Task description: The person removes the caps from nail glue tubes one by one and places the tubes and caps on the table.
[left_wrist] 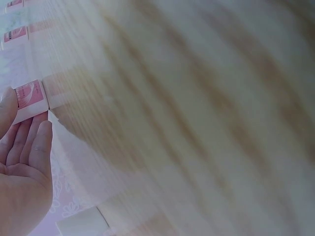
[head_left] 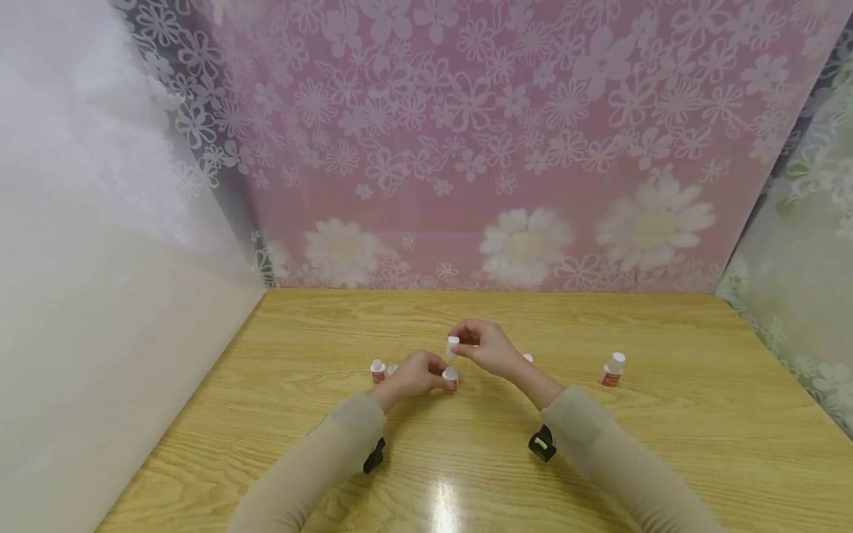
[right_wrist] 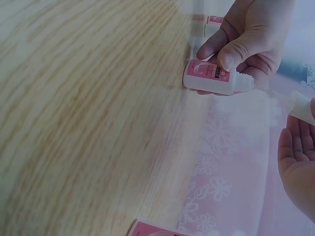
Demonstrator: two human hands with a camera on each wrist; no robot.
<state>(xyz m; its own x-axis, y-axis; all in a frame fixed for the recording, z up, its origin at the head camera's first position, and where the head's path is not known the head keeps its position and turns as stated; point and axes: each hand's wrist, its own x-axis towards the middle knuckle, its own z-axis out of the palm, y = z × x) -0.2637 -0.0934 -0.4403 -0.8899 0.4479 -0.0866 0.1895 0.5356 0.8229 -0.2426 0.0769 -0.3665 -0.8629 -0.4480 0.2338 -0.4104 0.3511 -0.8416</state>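
Observation:
A small white glue bottle (right_wrist: 209,77) with a pink label stands upright on the table, its ridged neck uncovered. My left hand (head_left: 416,374) holds it between thumb and fingers; in the left wrist view, fingers lie along the bottle's side (left_wrist: 30,100). Just above the neck, my right hand (head_left: 489,349) pinches a white cap (head_left: 453,343). A thin pale stem seems to run from the cap toward the neck, though it is faint. In the right wrist view the cap (right_wrist: 301,107) is apart from the bottle, partly cut off by the frame edge.
Left of my hands stands a similar bottle (head_left: 378,371), with another (head_left: 392,369) partly behind my left wrist. A white cap top (head_left: 528,357) shows behind my right wrist. Farther right is a capped bottle (head_left: 612,369). Patterned sheets surround the wooden table (head_left: 493,474).

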